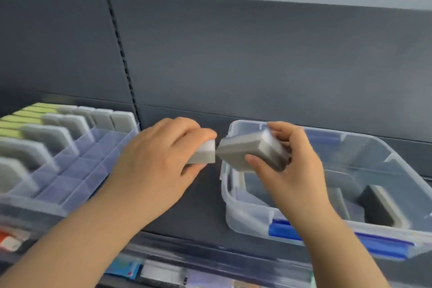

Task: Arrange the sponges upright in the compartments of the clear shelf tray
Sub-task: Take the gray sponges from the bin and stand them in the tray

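My left hand point(161, 159) grips a small grey and white sponge point(203, 153) above the dark shelf, between the two containers. My right hand point(289, 166) holds a bigger grey sponge point(243, 152) over the left rim of the clear storage bin point(233, 208). The two sponges almost touch at their near corners. The clear shelf tray point(77, 170) lies at the left. Several grey and yellow-green sponges point(46, 133) stand upright in its rear and left compartments, and its front right compartments hold nothing. One more grey sponge point(383, 206) lies in the bin.
The dark shelf point(201, 203) backs onto a dark panel with a slotted upright point(121, 54). The bin has blue clips point(383, 245) on its front edge. Packaged goods point(149, 271) show on a lower shelf behind a clear rail.
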A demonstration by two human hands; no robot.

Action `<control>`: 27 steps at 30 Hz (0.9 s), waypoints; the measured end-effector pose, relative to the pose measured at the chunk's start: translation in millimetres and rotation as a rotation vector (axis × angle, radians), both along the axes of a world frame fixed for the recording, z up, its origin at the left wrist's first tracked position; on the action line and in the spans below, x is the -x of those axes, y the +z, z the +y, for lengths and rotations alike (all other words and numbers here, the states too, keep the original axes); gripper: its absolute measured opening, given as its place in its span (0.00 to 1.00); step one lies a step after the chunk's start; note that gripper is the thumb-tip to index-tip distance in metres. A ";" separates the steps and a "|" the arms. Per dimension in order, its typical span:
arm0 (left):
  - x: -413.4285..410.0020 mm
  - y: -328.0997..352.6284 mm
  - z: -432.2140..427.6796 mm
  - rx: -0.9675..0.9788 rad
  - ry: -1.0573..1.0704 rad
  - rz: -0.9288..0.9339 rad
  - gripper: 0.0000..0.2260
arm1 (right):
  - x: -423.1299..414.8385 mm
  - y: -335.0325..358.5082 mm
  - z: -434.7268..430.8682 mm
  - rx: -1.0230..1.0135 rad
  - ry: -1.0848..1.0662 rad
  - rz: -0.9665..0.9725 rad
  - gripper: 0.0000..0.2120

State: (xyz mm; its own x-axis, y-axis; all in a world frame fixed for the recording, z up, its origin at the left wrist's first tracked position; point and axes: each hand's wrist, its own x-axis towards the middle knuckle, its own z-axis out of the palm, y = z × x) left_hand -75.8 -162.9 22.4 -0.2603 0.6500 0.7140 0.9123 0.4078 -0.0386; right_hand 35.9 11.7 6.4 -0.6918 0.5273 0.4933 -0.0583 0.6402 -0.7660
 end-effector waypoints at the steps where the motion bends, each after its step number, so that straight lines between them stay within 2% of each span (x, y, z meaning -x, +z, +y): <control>1: 4.1 -0.4 -24.6 0.016 0.022 0.065 0.14 | 9.8 -6.4 -24.2 -0.035 0.016 -0.011 0.24; 5: 24.4 -10.5 -125.5 0.083 0.128 0.137 0.15 | 46.9 -29.8 -118.9 -0.134 0.106 -0.043 0.23; 7: 32.3 -14.9 -168.4 0.089 0.192 0.087 0.15 | 61.4 -35.2 -154.0 -0.114 0.150 -0.068 0.24; 12: 55.4 -30.5 -240.7 0.075 0.351 -0.111 0.25 | 103.9 -44.4 -206.2 -0.048 0.206 -0.108 0.22; 18: 104.0 -47.5 -270.7 0.080 0.424 -0.217 0.24 | 169.4 -52.0 -221.4 0.035 0.214 -0.139 0.20; 22: 151.0 -42.2 -271.0 0.032 0.443 -0.206 0.21 | 216.8 -54.5 -208.7 0.135 0.157 -0.107 0.18; 27: 207.9 -31.9 -266.3 -0.020 0.454 -0.231 0.19 | 276.4 -51.9 -192.4 0.140 0.104 -0.111 0.19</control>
